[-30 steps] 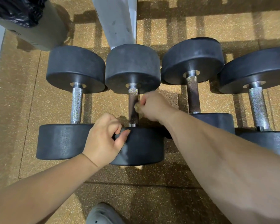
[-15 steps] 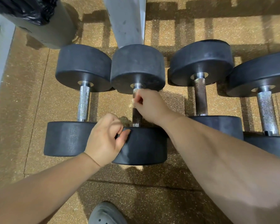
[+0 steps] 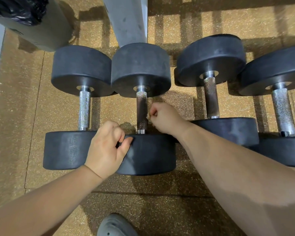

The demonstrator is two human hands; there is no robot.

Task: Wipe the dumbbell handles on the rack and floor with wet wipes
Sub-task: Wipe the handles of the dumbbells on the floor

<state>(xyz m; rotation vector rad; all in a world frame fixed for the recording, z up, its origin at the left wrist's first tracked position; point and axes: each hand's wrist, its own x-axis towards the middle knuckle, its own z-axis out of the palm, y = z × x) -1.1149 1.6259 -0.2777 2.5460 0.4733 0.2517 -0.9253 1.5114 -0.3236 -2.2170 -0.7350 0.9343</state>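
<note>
As the left hand [image 3: 107, 145] gripped the black rubber dumbbell head [image 3: 152, 155], fingers [image 3: 156, 110] of the right hand [image 3: 163, 116] pinched a tiny crumpled wipe [image 3: 149, 117] beside its dark knurled handle [image 3: 141, 109]; that scrap could slip free.

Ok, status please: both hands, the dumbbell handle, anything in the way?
Left hand grips near head. Right hand holds wipe at dark handle. Nothing blocks it.

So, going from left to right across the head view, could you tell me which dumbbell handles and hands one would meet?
bright knurled handle → left hand → dark handle → right hand → second dark handle → far-right bright handle
</note>
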